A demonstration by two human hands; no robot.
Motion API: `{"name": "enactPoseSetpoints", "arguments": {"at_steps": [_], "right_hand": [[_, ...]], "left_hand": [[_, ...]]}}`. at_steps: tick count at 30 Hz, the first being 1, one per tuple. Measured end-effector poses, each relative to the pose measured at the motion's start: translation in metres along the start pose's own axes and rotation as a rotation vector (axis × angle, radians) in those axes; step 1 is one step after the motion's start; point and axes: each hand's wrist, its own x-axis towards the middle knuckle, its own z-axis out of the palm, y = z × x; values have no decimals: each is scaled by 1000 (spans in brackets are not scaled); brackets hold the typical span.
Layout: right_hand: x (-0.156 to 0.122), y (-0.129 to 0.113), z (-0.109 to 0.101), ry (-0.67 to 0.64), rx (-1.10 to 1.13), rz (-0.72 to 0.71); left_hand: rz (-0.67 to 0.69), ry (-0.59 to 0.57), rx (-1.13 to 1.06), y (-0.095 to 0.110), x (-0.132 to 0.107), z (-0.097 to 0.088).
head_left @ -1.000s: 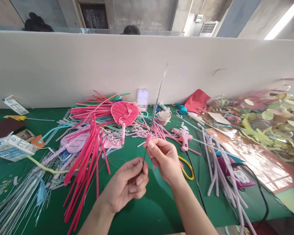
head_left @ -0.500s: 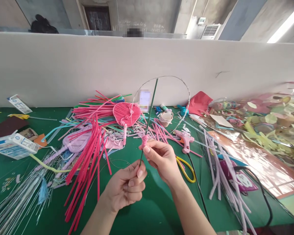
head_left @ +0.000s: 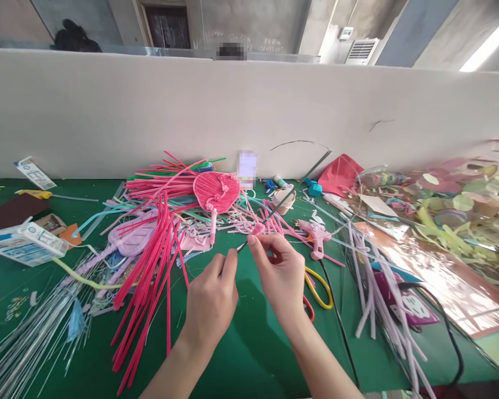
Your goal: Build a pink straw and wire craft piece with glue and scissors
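Note:
My left hand (head_left: 214,296) is closed around the lower end of a thin green stick (head_left: 318,164), which slants up and away to the right. With thumb and fingertips my right hand (head_left: 278,271) pinches a pink fuzzy pipe cleaner (head_left: 256,229) wound round the stick near its lower end. A thin wire hoop (head_left: 297,142) is joined to the stick's far tip; much of its curve is hard to make out. Beyond the hands lies a pink heart-shaped fan (head_left: 214,191) with small flowers and a wrapped handle.
A pink glue gun (head_left: 316,235) with a black cord and yellow-handled scissors (head_left: 322,285) lie right of my hands. Red pipe cleaners (head_left: 143,293) and a lilac fan (head_left: 131,235) are left. A paper cup (head_left: 283,200) stands behind; a white partition (head_left: 128,116) edges the table.
The stick has tipped from nearly upright to a low slant toward the far right, its hoop going with it. My left hand has turned over, knuckles up, and risen slightly.

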Motion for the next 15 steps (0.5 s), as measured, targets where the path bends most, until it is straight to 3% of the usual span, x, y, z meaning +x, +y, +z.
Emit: {"name": "enactPoseSetpoints", "arguments": {"at_steps": [2, 6, 8, 12, 15], "right_hand": [[1, -1, -2, -21, 12, -1], [6, -5, -9, -176, 164, 40], [8, -8, -14, -254, 248, 62], [10, -13, -21, -360, 409, 129], [11, -10, -22, -425, 512, 216]], "left_hand": [[-154, -73, -244, 3, 6, -5], [-646, -359, -1002, 8, 16, -21], [-815, -478, -1354, 7, 19, -28], [-962, -790, -1877, -1, 18, -34], [-955, -869, -1979, -2, 16, -33]]}}
